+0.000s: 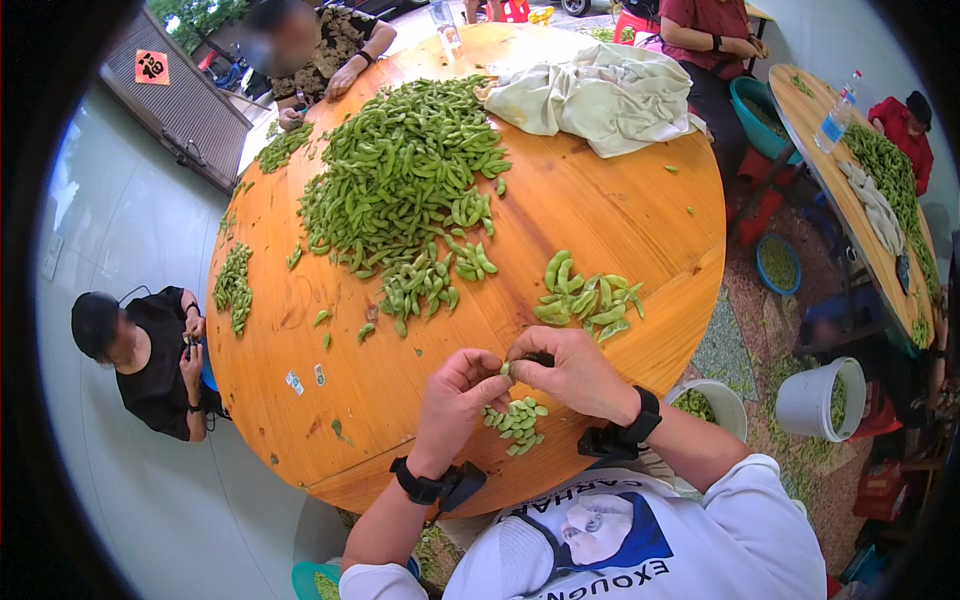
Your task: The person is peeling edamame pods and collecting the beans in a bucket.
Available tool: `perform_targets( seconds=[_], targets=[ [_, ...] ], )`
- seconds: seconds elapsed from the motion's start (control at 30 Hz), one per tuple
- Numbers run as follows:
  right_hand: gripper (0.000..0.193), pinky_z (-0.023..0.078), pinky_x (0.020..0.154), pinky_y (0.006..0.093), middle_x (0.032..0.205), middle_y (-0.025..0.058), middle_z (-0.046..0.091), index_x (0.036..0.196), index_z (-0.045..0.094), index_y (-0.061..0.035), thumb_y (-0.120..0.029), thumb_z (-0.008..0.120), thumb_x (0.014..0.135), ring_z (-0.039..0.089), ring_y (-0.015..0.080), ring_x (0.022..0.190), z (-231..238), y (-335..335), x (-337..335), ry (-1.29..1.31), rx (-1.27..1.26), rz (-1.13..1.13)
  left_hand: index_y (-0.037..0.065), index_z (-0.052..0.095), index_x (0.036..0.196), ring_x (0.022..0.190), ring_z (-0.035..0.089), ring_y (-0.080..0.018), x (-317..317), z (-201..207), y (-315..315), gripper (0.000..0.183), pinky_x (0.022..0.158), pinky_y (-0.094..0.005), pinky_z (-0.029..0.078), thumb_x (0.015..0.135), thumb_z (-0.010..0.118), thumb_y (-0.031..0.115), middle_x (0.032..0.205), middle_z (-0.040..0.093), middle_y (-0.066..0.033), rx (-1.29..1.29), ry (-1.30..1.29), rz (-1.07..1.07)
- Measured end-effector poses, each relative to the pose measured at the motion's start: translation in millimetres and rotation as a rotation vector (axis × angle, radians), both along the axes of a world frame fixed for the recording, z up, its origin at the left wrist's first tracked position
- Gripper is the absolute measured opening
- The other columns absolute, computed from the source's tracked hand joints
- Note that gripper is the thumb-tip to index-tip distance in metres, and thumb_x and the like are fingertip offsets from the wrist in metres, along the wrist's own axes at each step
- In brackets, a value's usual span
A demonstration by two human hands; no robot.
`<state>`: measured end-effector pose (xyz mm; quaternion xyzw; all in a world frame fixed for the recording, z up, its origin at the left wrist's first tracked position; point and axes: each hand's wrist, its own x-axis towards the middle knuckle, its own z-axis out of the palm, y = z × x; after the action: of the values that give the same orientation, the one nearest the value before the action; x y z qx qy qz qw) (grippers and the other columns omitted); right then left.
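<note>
Near the front edge of the round wooden table, my left hand and my right hand meet fingertip to fingertip. Both pinch a small green soybean pod, mostly covered by the fingers. Just below them lies a little pile of shelled green soybeans. Beyond my right hand is a loose group of whole pods. A large heap of soybean pods covers the table's middle and far part, its near edge spilling toward my hands.
A crumpled pale cloth rests at the far right, by a clear bottle. People sit at the left and far sides, with smaller pod piles. White buckets stand on the floor at right, near a second table.
</note>
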<state>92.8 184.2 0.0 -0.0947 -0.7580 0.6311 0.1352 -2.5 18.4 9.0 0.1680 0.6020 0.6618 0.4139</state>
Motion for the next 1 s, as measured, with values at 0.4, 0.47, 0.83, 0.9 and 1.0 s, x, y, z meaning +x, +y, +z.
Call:
perform_targets(
  seconds=[0.4,0.47,0.83,0.9,1.0],
  targets=[
    [0.010,0.045,0.063,0.0235,0.074,0.0001,0.059,0.089,0.063,0.0016,-0.006,0.060,0.084,0.052,0.0055,0.070,-3.6,-1.2,0.5,-0.069,-0.047,-0.010,-0.001,0.056,0.107,0.074,0.064,-0.0107,8.3,-4.0,4.9,0.014,0.066,-0.0232,0.054,0.095,0.060,0.004,0.088,0.065,-0.0056,0.004,0.037,0.066],
    [0.010,0.045,0.062,0.0240,0.073,0.0010,0.060,0.090,0.064,0.0013,-0.006,0.060,0.084,0.052,0.0059,0.069,-6.1,-1.0,0.5,-0.062,-0.051,-0.017,-0.001,0.055,0.110,0.075,0.064,-0.0115,6.0,-8.1,3.2,0.015,0.067,-0.0240,0.054,0.096,0.058,0.006,0.090,0.065,-0.0065,0.021,0.012,0.029],
    [0.016,0.050,0.059,0.0385,0.072,0.0196,0.064,0.087,0.067,0.0006,-0.011,0.062,0.079,0.064,0.0317,0.063,1.6,-1.2,1.7,-0.014,0.190,-0.015,0.001,0.064,0.102,0.065,0.057,-0.0068,1.6,-7.1,0.0,0.015,0.057,-0.0212,0.048,0.097,0.059,0.014,0.081,0.062,-0.0008,-0.137,0.213,-0.017],
    [0.015,0.050,0.060,0.0395,0.072,0.0198,0.064,0.087,0.067,-0.0001,-0.011,0.061,0.079,0.064,0.0333,0.064,2.2,0.3,1.2,-0.010,0.223,-0.007,0.001,0.065,0.103,0.065,0.058,-0.0067,-0.2,-4.6,0.4,0.015,0.058,-0.0206,0.048,0.097,0.058,0.014,0.081,0.063,-0.0005,-0.110,0.018,0.016],
    [0.014,0.050,0.061,0.0404,0.071,0.0199,0.063,0.087,0.067,-0.0017,-0.010,0.060,0.079,0.064,0.0344,0.065,2.0,8.6,3.0,-0.036,0.203,-0.051,0.002,0.065,0.101,0.064,0.058,-0.0080,-4.6,-3.5,1.6,0.014,0.057,-0.0213,0.049,0.097,0.059,0.013,0.080,0.063,-0.0014,-0.112,-0.044,0.081]
  ],
)
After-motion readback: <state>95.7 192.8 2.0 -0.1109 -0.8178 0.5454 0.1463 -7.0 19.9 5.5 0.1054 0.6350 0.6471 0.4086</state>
